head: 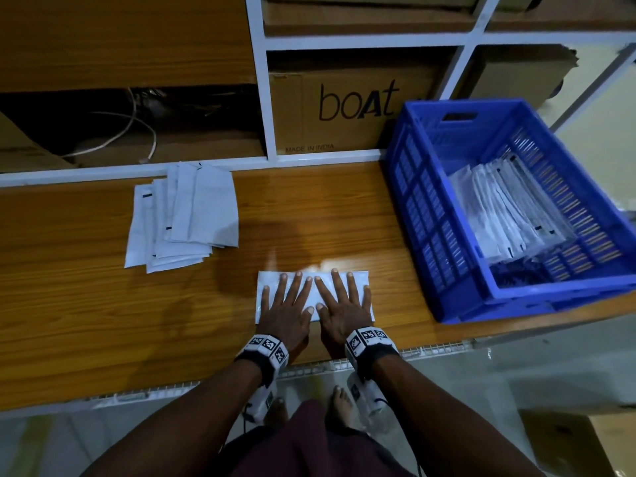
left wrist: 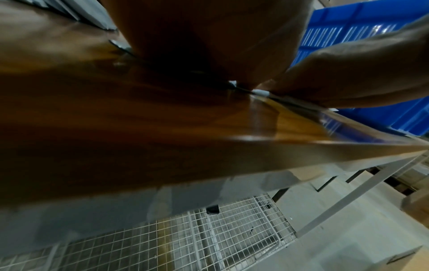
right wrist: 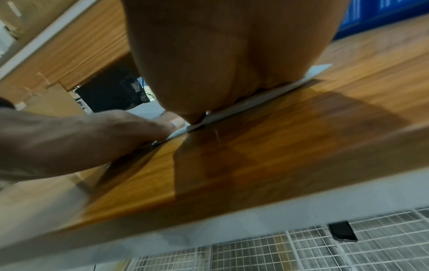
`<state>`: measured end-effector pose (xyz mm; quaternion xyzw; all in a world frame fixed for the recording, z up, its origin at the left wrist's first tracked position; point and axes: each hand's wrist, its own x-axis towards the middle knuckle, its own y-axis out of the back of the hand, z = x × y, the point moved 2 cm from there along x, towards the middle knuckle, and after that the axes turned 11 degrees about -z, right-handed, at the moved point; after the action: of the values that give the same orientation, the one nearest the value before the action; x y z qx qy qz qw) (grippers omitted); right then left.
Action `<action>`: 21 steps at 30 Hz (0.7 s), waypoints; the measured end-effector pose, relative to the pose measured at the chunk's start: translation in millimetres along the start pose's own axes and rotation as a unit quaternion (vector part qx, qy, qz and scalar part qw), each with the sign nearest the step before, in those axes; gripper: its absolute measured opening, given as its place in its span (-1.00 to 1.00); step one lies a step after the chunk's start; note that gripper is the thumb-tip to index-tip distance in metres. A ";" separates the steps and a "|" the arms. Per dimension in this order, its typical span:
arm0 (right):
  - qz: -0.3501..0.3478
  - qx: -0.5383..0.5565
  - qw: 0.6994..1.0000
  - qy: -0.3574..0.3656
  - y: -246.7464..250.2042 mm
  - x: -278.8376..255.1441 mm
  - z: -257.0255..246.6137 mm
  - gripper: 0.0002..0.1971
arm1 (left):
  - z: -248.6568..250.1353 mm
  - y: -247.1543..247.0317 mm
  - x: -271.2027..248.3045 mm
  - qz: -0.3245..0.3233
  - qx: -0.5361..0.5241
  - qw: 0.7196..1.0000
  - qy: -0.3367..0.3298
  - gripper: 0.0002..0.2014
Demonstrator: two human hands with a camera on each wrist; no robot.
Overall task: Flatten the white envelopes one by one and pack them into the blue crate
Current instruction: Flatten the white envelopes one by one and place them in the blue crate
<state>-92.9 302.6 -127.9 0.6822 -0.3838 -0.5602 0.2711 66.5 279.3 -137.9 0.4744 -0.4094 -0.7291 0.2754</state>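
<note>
One white envelope (head: 358, 278) lies flat on the wooden table near its front edge. My left hand (head: 287, 304) and my right hand (head: 340, 302) press down on it side by side, palms flat and fingers spread straight. In the right wrist view the envelope (right wrist: 318, 70) shows as a thin white sheet under my palm. A loose pile of white envelopes (head: 182, 215) lies at the back left of the table. The blue crate (head: 444, 208) stands at the right, with several white envelopes (head: 506, 215) stacked inside it.
A white shelf frame (head: 265, 80) rises behind the table, holding a cardboard box (head: 351, 105) printed "boAt". White cables (head: 137, 132) hang in the dark bay at the left. A wire-mesh shelf (left wrist: 209, 238) sits below the table edge.
</note>
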 end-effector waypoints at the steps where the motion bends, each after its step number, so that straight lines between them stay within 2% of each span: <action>1: -0.010 0.001 1.000 0.001 0.7 0.7 0.4 -0.41 | 1.6 4.4 -0.2 -0.009 -0.004 1.000 0.002 -0.36; 5: -0.047 0.007 0.999 -0.002 2.8 6.2 2.6 -0.41 | 8.0 20.4 6.6 -0.025 -0.001 1.000 0.019 -0.35; 9: -0.100 0.010 0.995 0.002 13.7 7.4 4.5 -0.40 | 3.7 6.2 9.0 -0.035 -0.026 0.998 0.035 -0.39; 13: -0.044 0.011 0.999 0.020 24.3 -4.2 5.5 -0.39 | 1.0 -1.3 12.4 -0.025 -0.034 0.998 0.036 -0.25; 17: -0.046 0.007 0.999 0.020 8.9 -5.6 3.7 -0.42 | 2.1 1.0 10.9 -0.023 -0.027 0.999 0.033 -0.37; 21: -0.040 -0.001 0.999 0.014 2.7 -3.9 4.7 -0.43 | -0.2 4.4 10.3 -0.049 -0.021 0.998 0.026 -0.35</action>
<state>-98.4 304.7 -124.7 0.7048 -0.3517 -0.5612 0.2542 62.7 268.9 -138.9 0.5068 -0.3634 -0.7373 0.2599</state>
